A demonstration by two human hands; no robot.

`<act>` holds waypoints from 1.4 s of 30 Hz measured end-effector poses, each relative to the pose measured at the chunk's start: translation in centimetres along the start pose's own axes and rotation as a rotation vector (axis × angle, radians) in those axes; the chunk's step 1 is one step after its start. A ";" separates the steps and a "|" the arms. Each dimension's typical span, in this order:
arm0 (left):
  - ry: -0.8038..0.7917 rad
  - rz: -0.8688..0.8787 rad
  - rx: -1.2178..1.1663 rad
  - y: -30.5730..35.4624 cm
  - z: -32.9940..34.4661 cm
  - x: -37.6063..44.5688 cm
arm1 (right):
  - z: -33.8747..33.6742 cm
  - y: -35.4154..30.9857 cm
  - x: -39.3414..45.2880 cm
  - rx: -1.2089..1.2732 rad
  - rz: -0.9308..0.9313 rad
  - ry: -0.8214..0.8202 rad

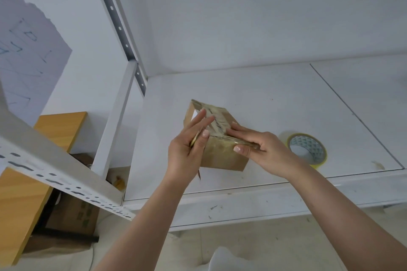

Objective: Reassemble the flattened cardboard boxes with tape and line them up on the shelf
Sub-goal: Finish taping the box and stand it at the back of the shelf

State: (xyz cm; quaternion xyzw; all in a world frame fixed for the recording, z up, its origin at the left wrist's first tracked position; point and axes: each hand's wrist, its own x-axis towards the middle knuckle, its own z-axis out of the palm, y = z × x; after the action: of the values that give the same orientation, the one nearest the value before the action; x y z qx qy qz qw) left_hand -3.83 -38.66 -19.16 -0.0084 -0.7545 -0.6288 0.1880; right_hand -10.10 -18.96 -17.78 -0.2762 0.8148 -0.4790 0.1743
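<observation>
Right now my left hand [187,149] braces the cardboard box [217,138] from its side while my right hand [262,149] grips the near edge, fingers pressing tape flat along the seam. It rests on the shelf [275,99]; the tape roll [307,149] waits just beside.

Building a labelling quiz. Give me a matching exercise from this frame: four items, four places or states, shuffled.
Things:
1. cardboard box
2. tape roll
3. left hand
4. right hand

Places or states:
A. lies flat on the shelf, touched by no hand
B. fingers pressing the box's taped top edge from the side nearer the roll
C. held between both hands on the shelf
D. against the box's side farther from the roll

Pairs: 1-C, 2-A, 3-D, 4-B
</observation>
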 end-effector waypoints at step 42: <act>0.218 0.052 -0.016 5.7 -1.2 0.0 | 1.2 -5.4 -1.7 0.255 -0.208 0.428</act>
State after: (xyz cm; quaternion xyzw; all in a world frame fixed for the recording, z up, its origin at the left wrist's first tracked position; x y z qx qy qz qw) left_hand -2.04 -38.60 -13.61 0.0393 -0.7241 -0.6267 0.2852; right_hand -6.60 -20.85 -13.56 -0.2268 0.7335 -0.6405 -0.0186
